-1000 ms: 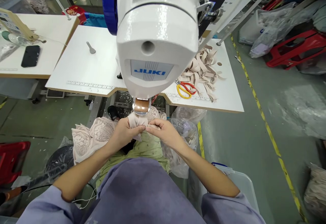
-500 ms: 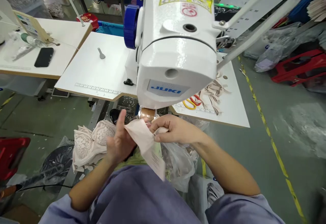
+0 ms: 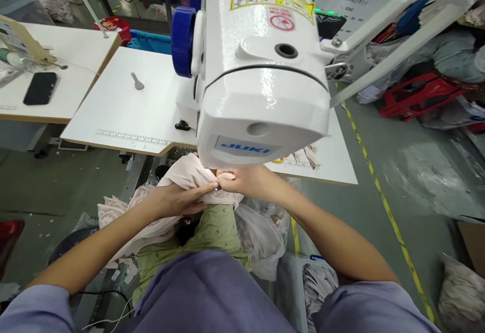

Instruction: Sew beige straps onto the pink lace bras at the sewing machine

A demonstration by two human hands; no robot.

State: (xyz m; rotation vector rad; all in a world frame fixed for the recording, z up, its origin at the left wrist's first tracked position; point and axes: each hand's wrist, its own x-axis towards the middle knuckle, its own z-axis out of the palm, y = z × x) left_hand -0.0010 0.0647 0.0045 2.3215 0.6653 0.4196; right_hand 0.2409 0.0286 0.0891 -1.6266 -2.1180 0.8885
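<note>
A pale pink fabric piece (image 3: 187, 174) lies just under the front of a white JUKI sewing machine (image 3: 257, 75). My left hand (image 3: 182, 199) rests flat on the fabric, fingers stretched toward the machine. My right hand (image 3: 246, 181) pinches the fabric's edge right below the machine head. The needle area is hidden by the machine head. A heap of pink lace garments (image 3: 121, 211) lies to the left of my lap.
The white sewing table (image 3: 125, 105) carries a printed ruler strip along its front edge. A black phone (image 3: 40, 88) lies on the neighbouring table at left. A clear plastic bag (image 3: 261, 237) hangs by my right knee. Red stools (image 3: 417, 95) and bags stand at right.
The fabric, held up and loose between both hands half a second ago, now lies under the machine head. My left hand has gone flat on it. The view has moved closer.
</note>
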